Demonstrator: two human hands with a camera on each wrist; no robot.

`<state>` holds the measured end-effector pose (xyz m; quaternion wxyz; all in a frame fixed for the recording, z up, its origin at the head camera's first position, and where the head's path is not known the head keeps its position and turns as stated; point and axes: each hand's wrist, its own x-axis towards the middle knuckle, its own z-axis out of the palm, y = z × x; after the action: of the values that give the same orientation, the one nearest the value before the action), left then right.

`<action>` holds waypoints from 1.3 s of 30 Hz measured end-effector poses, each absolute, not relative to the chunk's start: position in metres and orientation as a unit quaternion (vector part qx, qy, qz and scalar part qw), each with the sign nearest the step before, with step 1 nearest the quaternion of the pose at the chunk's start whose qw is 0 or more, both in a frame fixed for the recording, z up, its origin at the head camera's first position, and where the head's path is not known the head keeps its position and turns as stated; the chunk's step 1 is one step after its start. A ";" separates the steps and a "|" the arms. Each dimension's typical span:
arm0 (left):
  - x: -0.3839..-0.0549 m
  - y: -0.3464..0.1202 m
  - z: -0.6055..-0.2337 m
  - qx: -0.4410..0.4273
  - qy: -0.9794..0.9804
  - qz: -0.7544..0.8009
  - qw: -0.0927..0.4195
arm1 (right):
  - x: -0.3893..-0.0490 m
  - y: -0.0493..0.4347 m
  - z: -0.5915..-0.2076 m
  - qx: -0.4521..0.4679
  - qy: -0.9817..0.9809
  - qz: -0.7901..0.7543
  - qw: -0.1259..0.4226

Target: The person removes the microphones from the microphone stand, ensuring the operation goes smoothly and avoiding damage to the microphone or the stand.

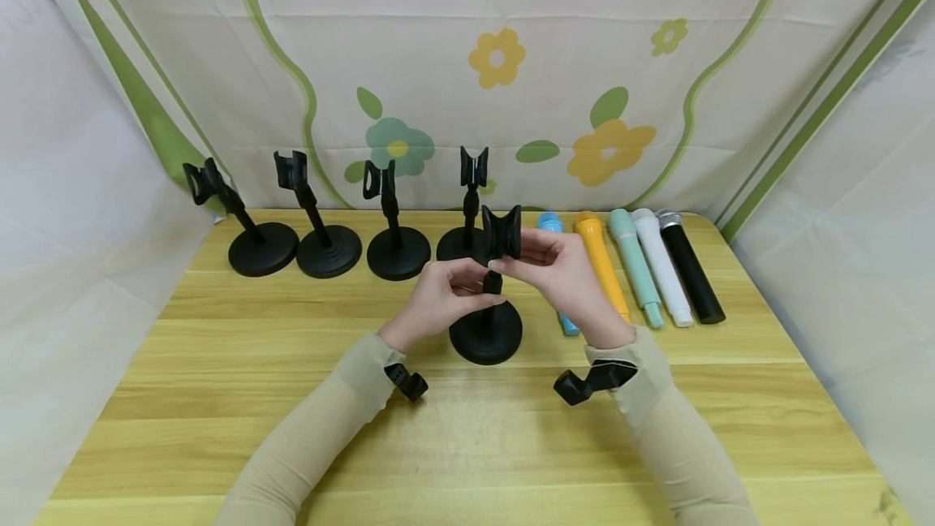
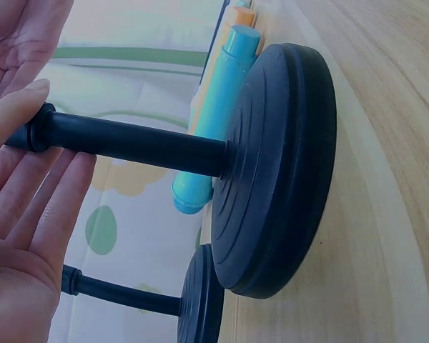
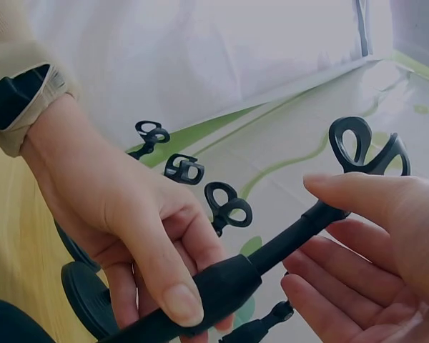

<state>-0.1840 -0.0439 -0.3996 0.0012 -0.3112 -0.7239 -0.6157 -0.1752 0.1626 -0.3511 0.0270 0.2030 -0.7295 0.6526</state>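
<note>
Between my hands a black tabletop microphone stand (image 1: 485, 333) stands upright near the middle of the table, its round base low and its clip (image 1: 501, 232) up top. My left hand (image 1: 442, 299) grips the pole at the thick collar (image 3: 232, 286), thumb on the near side and fingers behind. Higher up, my right hand (image 1: 562, 268) pinches the thin neck just under the clip, its thumb (image 3: 347, 189) lying across it. In the left wrist view, the ridged base (image 2: 289, 171) shows close to the wooden surface. The clip's two curved arms hold no microphone.
Several similar black stands, among them one at the far left (image 1: 263, 250) and one behind my hands (image 1: 454, 243), line the table's back edge. To the right lie a blue (image 1: 569, 325), an orange (image 1: 601, 262), a mint (image 1: 637, 266), a white (image 1: 663, 270) and a black microphone (image 1: 694, 270).
</note>
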 end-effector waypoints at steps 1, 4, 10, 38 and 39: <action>-0.184 -0.044 -0.400 -0.311 -0.724 -0.616 0.002 | -0.175 0.162 -0.351 0.204 -0.730 0.652 0.030; -0.184 -0.044 -0.400 -0.310 -0.724 -0.616 0.002 | -0.176 0.161 -0.350 0.206 -0.729 0.651 0.043; -0.184 -0.043 -0.400 -0.306 -0.724 -0.618 -0.001 | -0.177 0.160 -0.347 0.213 -0.726 0.650 0.069; -0.188 -0.044 -0.405 -0.284 -0.736 -0.615 -0.002 | -0.182 0.165 -0.342 0.228 -0.764 0.598 0.084; -0.191 -0.044 -0.409 -0.282 -0.736 -0.615 -0.003 | -0.182 0.165 -0.342 0.231 -0.764 0.597 0.086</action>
<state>-0.1905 -0.0441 -0.4087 -0.0025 -0.2821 -0.7359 -0.6155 -0.1824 0.1651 -0.3421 0.0856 0.2305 -0.7637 0.5969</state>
